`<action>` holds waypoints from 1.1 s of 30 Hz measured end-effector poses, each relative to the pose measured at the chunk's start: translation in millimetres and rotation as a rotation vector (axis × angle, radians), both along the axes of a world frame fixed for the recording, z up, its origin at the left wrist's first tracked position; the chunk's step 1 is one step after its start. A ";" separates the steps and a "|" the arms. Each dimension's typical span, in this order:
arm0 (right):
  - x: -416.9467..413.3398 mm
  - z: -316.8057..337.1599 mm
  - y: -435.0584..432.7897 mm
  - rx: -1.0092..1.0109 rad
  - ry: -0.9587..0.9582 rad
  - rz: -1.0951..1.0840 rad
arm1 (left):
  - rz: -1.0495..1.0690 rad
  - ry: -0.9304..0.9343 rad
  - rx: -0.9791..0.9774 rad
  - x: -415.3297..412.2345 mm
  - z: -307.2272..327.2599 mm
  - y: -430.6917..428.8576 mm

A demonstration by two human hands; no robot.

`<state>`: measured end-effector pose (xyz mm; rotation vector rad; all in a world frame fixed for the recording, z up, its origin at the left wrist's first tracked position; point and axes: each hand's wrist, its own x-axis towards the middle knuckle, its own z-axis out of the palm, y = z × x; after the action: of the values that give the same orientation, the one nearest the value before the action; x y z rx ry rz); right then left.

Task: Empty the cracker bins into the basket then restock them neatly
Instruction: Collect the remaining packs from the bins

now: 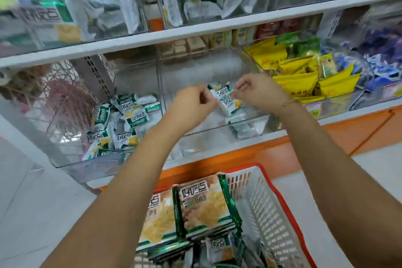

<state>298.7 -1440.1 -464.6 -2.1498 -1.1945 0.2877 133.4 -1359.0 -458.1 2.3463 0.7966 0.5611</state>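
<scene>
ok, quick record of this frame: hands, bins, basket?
left hand: pinches small cracker packets
right hand: pinches the same packets
middle bin: nearly bare, a few packets at the front
left bin: loose pile of small packets
basket: holds large cracker packs

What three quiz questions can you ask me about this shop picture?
1. True or false: the basket is empty.
2. Fill in: the left hand and right hand hold small white and ___ cracker packets.
3. The bin packets beside the right hand are: A yellow, B pink, C black.
Key: 1 false; 2 green; 3 A.
</scene>
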 end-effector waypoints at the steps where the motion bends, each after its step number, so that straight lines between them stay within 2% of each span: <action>1: 9.7 -0.1 19.3 -0.140 -0.111 0.025 | 0.022 0.051 -0.028 13.0 -1.6 19.0; 4: 33.1 -13.8 64.8 -0.475 -0.385 0.164 | 0.079 0.215 -0.088 50.7 -17.4 67.7; 6: 44.1 -24.9 87.3 -0.601 -0.460 0.240 | 0.111 0.301 -0.062 71.0 -23.6 87.8; 12: 56.7 -34.2 114.4 -0.832 -0.580 0.439 | 0.094 0.562 0.025 110.8 -39.0 124.7; 15: 58.3 -41.8 118.3 -0.862 -0.758 0.475 | 0.111 0.605 0.021 124.0 -49.2 138.3; 20: 57.4 -43.4 104.2 -0.805 -0.640 0.547 | 0.098 0.683 -0.024 137.5 -64.5 143.5; 23: 52.5 -31.9 95.2 -0.740 -0.659 0.498 | 0.116 0.756 -0.099 138.7 -68.3 146.7; 28: 46.0 10.1 67.6 -0.452 -0.684 0.328 | 0.137 0.847 -0.295 125.4 -62.9 140.6; 30: 46.1 25.6 53.1 -0.337 -0.624 0.240 | 0.189 0.791 -0.499 124.3 -64.0 145.8; 33: 44.4 38.1 35.3 -0.238 -0.483 0.184 | 0.241 0.418 -0.822 127.0 -64.5 150.0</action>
<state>343.1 -1404.8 -426.4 -2.3984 -1.7075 -0.0198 260.4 -1209.0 -522.6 1.6114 1.2226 -0.1774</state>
